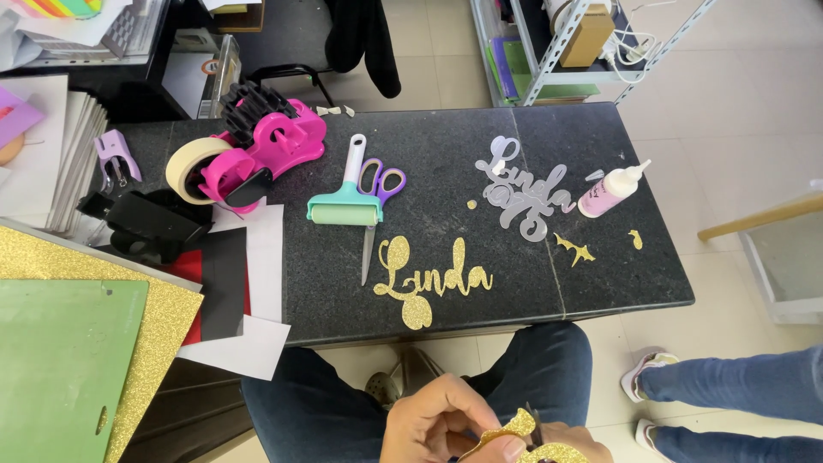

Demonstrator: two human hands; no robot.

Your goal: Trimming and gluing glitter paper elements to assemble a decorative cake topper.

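We count two gold glitter cutouts: one on the surface (600,283), one pinched in our left hand (437,424); right hand (579,441) mostly cropped, grip unclear

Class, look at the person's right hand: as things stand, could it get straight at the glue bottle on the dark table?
Probably not at once. The right hand is down at the lap, pinching a gold glitter cutout with the left hand. The glue bottle lies unobstructed across the dark table.

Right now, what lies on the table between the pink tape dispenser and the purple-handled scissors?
In the head view, a mint-green roller with a white handle lies between the pink tape dispenser and the purple-handled scissors, close beside the scissors on the dark table.
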